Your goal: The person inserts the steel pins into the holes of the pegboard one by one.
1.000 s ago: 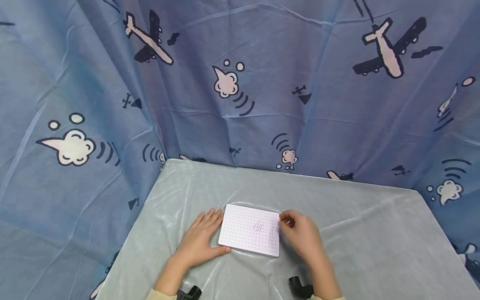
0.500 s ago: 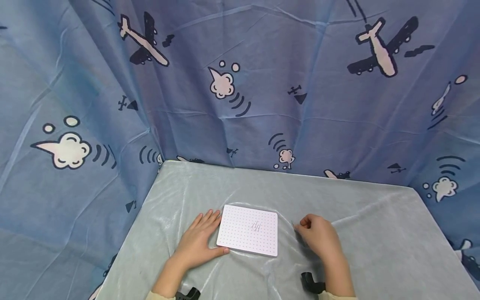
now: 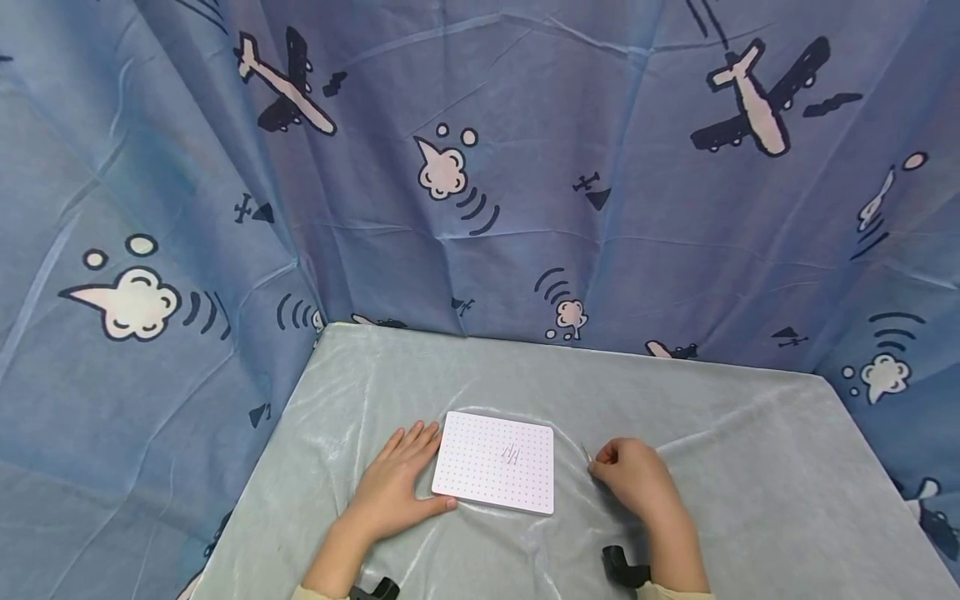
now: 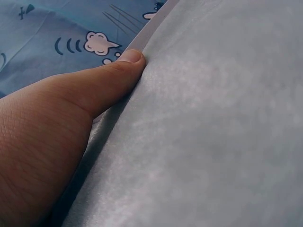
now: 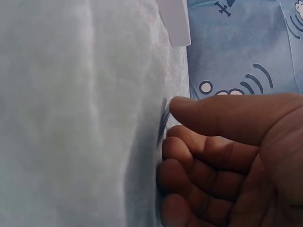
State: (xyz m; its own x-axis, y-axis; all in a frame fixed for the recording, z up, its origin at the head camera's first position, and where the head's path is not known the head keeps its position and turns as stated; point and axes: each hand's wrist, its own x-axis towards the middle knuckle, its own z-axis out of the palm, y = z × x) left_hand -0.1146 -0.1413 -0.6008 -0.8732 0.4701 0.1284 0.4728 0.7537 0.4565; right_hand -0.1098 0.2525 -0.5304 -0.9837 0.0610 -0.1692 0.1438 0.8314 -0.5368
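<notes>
A white board [image 3: 491, 467] dotted with rows of small holes lies flat on the cloth, with several thin pin-like pieces [image 3: 512, 454] on it right of its middle. My left hand [image 3: 393, 487] rests at the board's left side, fingers stretched along that edge and thumb [image 4: 130, 59] on the near edge. To the right of the board, my right hand [image 3: 633, 475] pinches a thin, dark, metallic pin [image 3: 585, 452] between thumb and forefinger, close over the cloth. In the right wrist view the other fingers [image 5: 173, 177] curl under, and the pin [image 5: 164, 123] looks blurred.
A wrinkled pale grey cloth [image 3: 750, 467] covers the table. Blue curtains [image 3: 510, 167] printed with planes hang along the back and sides. A black wrist mount [image 3: 626, 571] sits below my right hand, another [image 3: 378, 589] below the left.
My right hand has moved right, from the board's right edge to the cloth beside it, and a pin now shows at its fingertips. The left hand has stayed on the board.
</notes>
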